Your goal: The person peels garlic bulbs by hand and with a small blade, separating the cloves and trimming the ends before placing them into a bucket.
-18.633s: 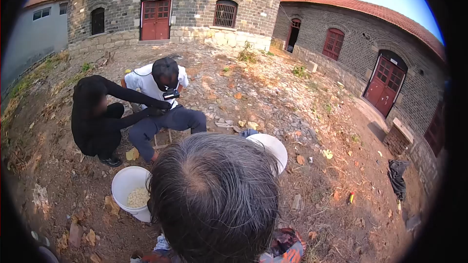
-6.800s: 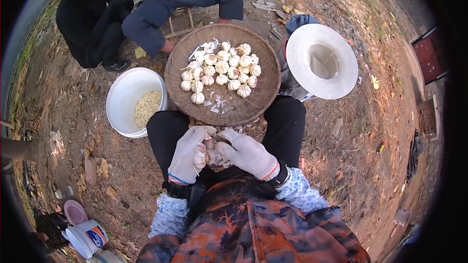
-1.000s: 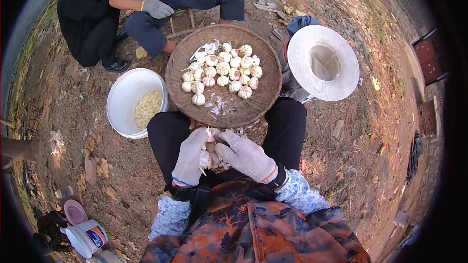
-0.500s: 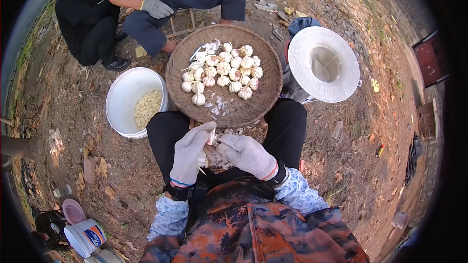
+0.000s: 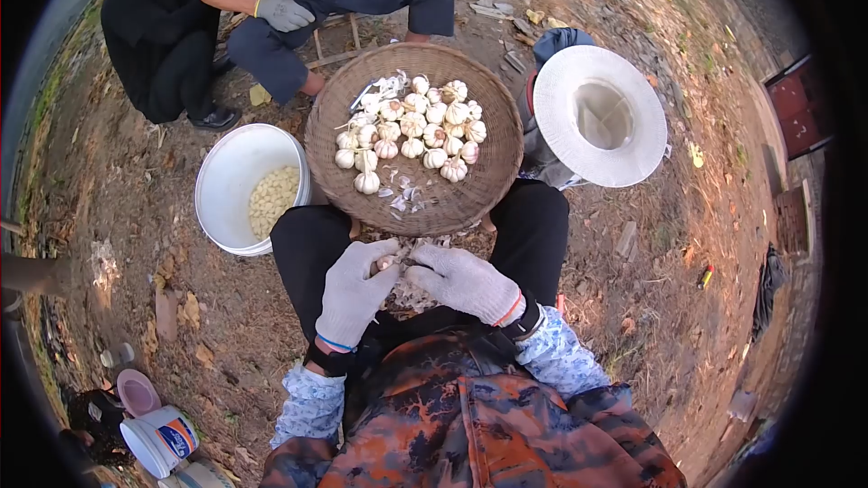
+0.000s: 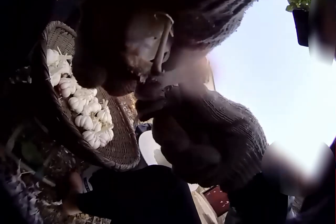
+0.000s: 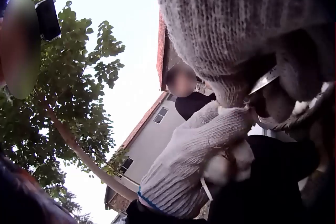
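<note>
Head camera shows the left hand (image 5: 355,287) and the right hand (image 5: 468,286), both in white gloves, close together in front of the knees. The left hand's fingers are bent, and a garlic clove (image 5: 386,263) peeks out between thumb and finger.

The right wrist camera shows two things that the head camera hides. One is a garlic bulb (image 7: 229,165) tucked under the left hand, with its fingers curled round it. The other is a small knife (image 7: 264,80): its shiny blade pokes out from the bent fingers of the right hand. I cannot see the handle. That view also has a leafy tree (image 7: 79,98) and a house (image 7: 148,129).

The left wrist camera is dark, but it shows a thin stalk (image 6: 162,46) standing out by the left hand.

A round woven basket (image 5: 499,167) sits past the knees, with lots of whole bulbs (image 5: 413,129) and some bits of peel (image 5: 400,196) in it. Left of it stands a white bucket (image 5: 222,188) with peeled cloves (image 5: 273,201) inside. Further back on the left are a white tub (image 5: 145,443) and a pink basin (image 5: 138,394).
</note>
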`<state>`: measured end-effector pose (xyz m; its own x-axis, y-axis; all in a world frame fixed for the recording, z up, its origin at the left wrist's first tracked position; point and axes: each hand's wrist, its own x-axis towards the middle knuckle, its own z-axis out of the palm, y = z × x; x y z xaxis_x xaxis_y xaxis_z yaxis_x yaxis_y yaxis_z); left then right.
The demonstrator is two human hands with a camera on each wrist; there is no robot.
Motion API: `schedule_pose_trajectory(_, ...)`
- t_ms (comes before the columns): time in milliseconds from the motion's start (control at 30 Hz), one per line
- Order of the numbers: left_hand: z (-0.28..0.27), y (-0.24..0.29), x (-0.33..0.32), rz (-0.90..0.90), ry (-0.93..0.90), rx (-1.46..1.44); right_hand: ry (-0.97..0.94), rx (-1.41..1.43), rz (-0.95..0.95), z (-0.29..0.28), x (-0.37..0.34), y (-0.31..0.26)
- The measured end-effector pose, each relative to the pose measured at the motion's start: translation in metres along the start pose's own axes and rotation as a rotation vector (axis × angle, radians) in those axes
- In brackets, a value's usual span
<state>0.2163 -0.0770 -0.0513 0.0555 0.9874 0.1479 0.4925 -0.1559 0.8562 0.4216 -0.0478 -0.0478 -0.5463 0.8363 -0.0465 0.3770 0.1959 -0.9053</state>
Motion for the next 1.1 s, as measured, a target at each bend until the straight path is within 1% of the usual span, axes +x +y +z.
schedule_pose_trajectory(33, 0.003, -0.005, -0.002, 0.001, -0.002, -0.001, 0.023, -0.11, -0.01, 0.003, 0.001, -0.003)
schedule_pose_trajectory(67, 0.004, -0.006, -0.003, -0.008, -0.021, 0.084, 0.024, -0.11, -0.009, 0.005, 0.001, -0.008)
schedule_pose_trajectory(100, 0.004, -0.006, -0.004, -0.017, -0.04, 0.168, 0.019, -0.176, 0.031, 0.007, 0.001, -0.013)
schedule_pose_trajectory(133, 0.004, -0.006, -0.004, -0.017, -0.041, 0.168, 0.013, -0.243, 0.071, 0.009, 0.001, -0.016)
schedule_pose_trajectory(200, 0.001, -0.003, -0.004, -0.026, -0.108, 0.327, 0.037, -0.255, 0.043, 0.015, 0.002, -0.011)
schedule_pose_trajectory(233, -0.001, 0.0, -0.003, -0.029, -0.107, 0.327, 0.036, -0.276, 0.03, 0.016, 0.002, -0.011)
schedule_pose_trajectory(300, -0.005, 0.007, -0.002, -0.03, -0.208, 0.475, 0.031, -0.295, 0.016, 0.02, 0.003, -0.009)
schedule_pose_trajectory(333, -0.006, 0.005, -0.002, -0.031, -0.208, 0.475, 0.017, -0.33, -0.008, 0.021, 0.003, -0.007)
schedule_pose_trajectory(400, -0.01, -0.002, -0.001, 0.067, -0.245, 0.456, 0.004, -0.366, -0.031, 0.02, 0.003, -0.003)
schedule_pose_trajectory(433, -0.014, -0.004, -0.001, 0.068, -0.246, 0.455, 0.004, -0.368, -0.04, 0.019, 0.004, -0.002)
schedule_pose_trajectory(500, -0.019, -0.005, 0.0, -0.003, -0.305, 0.156, 0.007, -0.371, -0.049, 0.016, 0.004, 0.005)
schedule_pose_trajectory(533, -0.019, -0.005, -0.001, -0.001, -0.304, 0.156, 0.04, -0.358, -0.033, 0.015, 0.004, 0.013)
schedule_pose_trajectory(600, -0.018, -0.002, -0.005, -0.423, -0.262, -0.379, 0.072, -0.343, -0.018, 0.016, 0.007, 0.021)
schedule_pose_trajectory(633, -0.018, 0.002, -0.005, -0.421, -0.264, -0.379, 0.1, -0.144, 0.064, 0.015, 0.008, 0.024)
schedule_pose_trajectory(667, -0.019, 0.011, -0.003, -0.511, -0.211, -0.471, 0.128, 0.054, 0.144, 0.012, 0.012, 0.021)
schedule_pose_trajectory(700, -0.019, 0.016, -0.003, -0.603, -0.155, -0.562, 0.13, 0.052, 0.143, 0.009, 0.013, 0.015)
schedule_pose_trajectory(733, -0.014, 0.016, -0.003, -0.602, -0.156, -0.562, 0.019, 0.444, 0.337, 0.007, 0.012, 0.008)
schedule_pose_trajectory(767, -0.008, 0.015, -0.005, -0.592, -0.12, -0.611, -0.094, 0.837, 0.527, 0.005, 0.012, -0.001)
schedule_pose_trajectory(800, -0.003, 0.014, -0.006, -0.581, -0.085, -0.66, -0.089, 0.837, 0.527, 0.005, 0.011, -0.005)
schedule_pose_trajectory(867, 0.002, 0.014, -0.007, -0.573, -0.083, -0.68, -0.019, 0.979, 0.501, 0.007, 0.011, -0.011)
schedule_pose_trajectory(933, 0.003, 0.017, -0.008, -0.599, -0.089, -0.749, -0.013, 1.006, 0.506, 0.002, 0.01, -0.014)
schedule_pose_trajectory(967, 0.001, 0.019, -0.007, -0.599, -0.087, -0.749, 0.023, 0.892, 0.477, 0.003, 0.009, -0.014)
schedule_pose_trajectory(1000, -0.001, 0.022, -0.006, -0.631, -0.07, -0.828, 0.06, 0.779, 0.448, 0.003, 0.008, -0.013)
schedule_pose_trajectory(1033, -0.001, 0.023, -0.005, -0.663, -0.055, -0.907, 0.06, 0.78, 0.448, 0.004, 0.008, -0.015)
schedule_pose_trajectory(1067, 0.0, 0.023, -0.006, -0.665, -0.056, -0.906, 0.072, 0.762, 0.396, 0.005, 0.007, -0.018)
schedule_pose_trajectory(1100, 0.003, 0.022, -0.005, -0.666, -0.038, -0.978, 0.084, 0.743, 0.341, 0.006, 0.008, -0.019)
